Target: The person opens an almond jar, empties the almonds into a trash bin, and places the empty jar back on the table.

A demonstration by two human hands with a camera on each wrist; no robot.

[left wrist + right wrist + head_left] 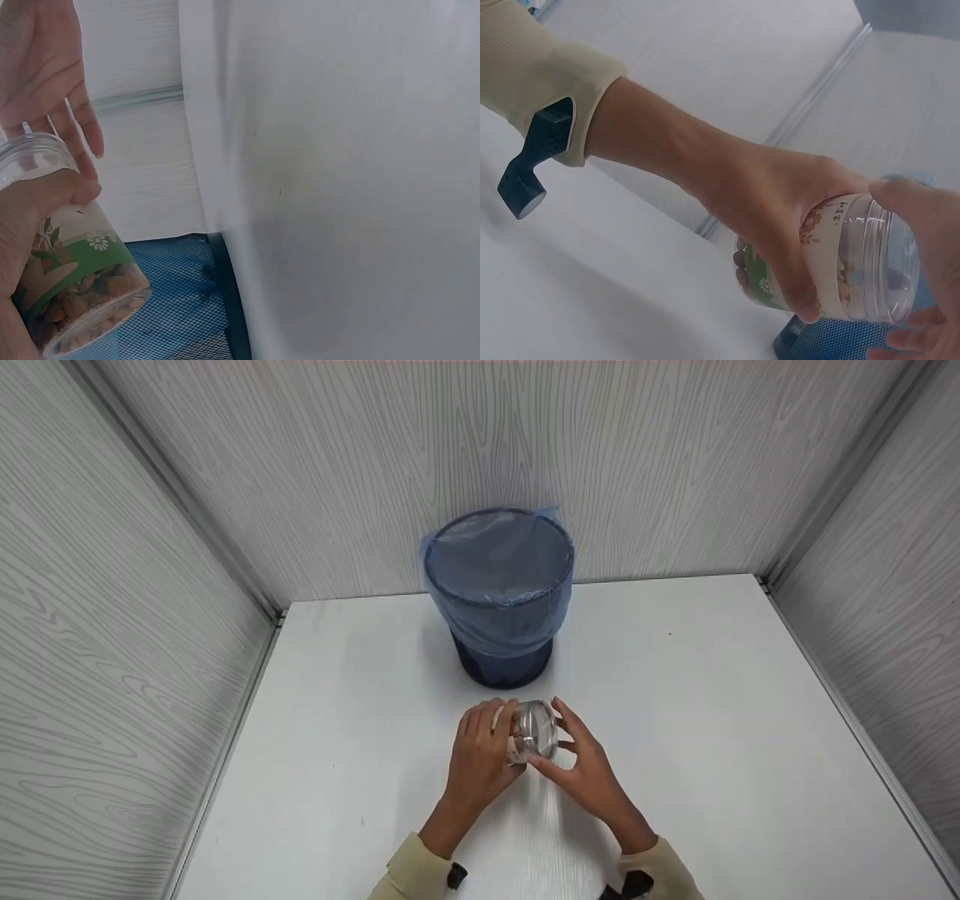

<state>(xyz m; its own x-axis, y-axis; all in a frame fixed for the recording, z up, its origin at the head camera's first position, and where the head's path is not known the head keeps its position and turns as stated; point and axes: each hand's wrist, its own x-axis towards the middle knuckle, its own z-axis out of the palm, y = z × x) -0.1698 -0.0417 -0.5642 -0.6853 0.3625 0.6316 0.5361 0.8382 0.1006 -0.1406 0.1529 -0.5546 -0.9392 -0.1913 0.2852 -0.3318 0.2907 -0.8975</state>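
A clear jar (pixel 534 731) lies tilted on its side between the two hands, above the white table. Its label is white and green with flowers, and brown nuts show through the lower part of the jar (pixel 112 274) in the left wrist view. My left hand (pixel 478 757) grips the jar round its labelled body, with the thumb across the label. Around the clear, ridged end is my right hand (pixel 589 776), thumb and fingers spread on opposite sides of the rim. In the right wrist view, the right thumb overlaps that rim and the other fingers extend past it.
Just beyond the hands stands a dark mesh bin (pixel 506 669), lined with a blue plastic bag (pixel 510 634) folded over its rim. Grey wood-grained panels (pixel 637 472) enclose the white table (pixel 712 697) at the back and both sides.
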